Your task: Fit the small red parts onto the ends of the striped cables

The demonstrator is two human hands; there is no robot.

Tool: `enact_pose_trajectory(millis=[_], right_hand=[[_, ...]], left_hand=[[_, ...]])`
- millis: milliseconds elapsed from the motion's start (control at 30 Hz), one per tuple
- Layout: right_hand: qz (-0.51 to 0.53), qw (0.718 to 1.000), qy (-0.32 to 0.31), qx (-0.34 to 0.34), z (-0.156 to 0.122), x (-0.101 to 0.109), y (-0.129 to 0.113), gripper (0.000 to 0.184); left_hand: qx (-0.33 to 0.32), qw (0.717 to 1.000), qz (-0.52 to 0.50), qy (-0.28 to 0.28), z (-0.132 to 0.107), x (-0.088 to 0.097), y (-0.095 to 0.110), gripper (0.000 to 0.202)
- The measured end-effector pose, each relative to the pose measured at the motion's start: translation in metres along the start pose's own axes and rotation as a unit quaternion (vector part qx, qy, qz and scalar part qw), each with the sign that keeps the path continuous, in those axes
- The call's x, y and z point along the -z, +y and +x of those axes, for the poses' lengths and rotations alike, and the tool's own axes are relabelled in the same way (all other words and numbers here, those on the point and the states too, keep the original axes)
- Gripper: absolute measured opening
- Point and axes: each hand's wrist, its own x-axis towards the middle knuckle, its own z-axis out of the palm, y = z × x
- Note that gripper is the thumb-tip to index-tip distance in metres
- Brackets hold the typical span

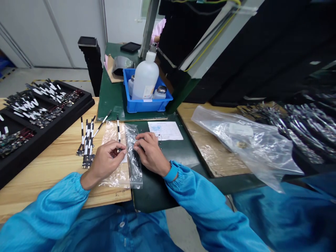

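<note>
My left hand (108,159) is closed in a pinch on a thin black-and-white flex strip (118,129), which stands up from the fingers. Just to its right, my right hand (150,150) has its fingers curled and thumb drawn in; whatever its fingertips hold, if anything, is too small to make out. Beneath both hands lies a clear plastic bag (136,176), across the seam of the wooden board and the green mat. Left of my left hand, several similar strips with small circuit boards (88,159) lie in a loose pile on the wood.
A black compartment tray (49,134) full of strips stands at the left. Behind my hands, a blue bin (147,106) holds a large white bottle (145,77) and small bottles. A printed paper (170,130) lies nearby. At the right are a plastic bag (252,140) and heaped strips (312,122).
</note>
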Motion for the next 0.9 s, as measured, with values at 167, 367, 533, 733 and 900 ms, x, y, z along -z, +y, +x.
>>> enact_pose_trajectory(millis=[167,367,533,733,900], right_hand=[[0.003,1.0,0.002,0.011,-0.0006,0.0015,-0.0016,0.007],[0.05,0.995,0.024,0.077,0.0011,0.001,-0.0056,0.024],[0.107,0.988,0.023,0.112,0.0018,-0.0041,-0.0073,0.007],[0.145,0.982,0.07,0.095,0.0008,-0.003,-0.0083,0.007],[0.152,0.982,0.076,0.083,0.0017,-0.0015,-0.0074,0.007]], left_hand=[[-0.03,0.999,0.011,-0.012,0.0002,0.0006,-0.0006,0.014],[-0.006,0.999,-0.032,-0.016,-0.0003,-0.0006,0.0003,0.017],[0.041,0.991,-0.118,-0.04,-0.0002,-0.0002,0.0048,0.018],[0.111,0.968,-0.221,-0.035,0.0012,-0.0008,0.0069,0.018],[0.141,0.958,-0.251,-0.007,0.0037,-0.0002,0.0057,0.023]])
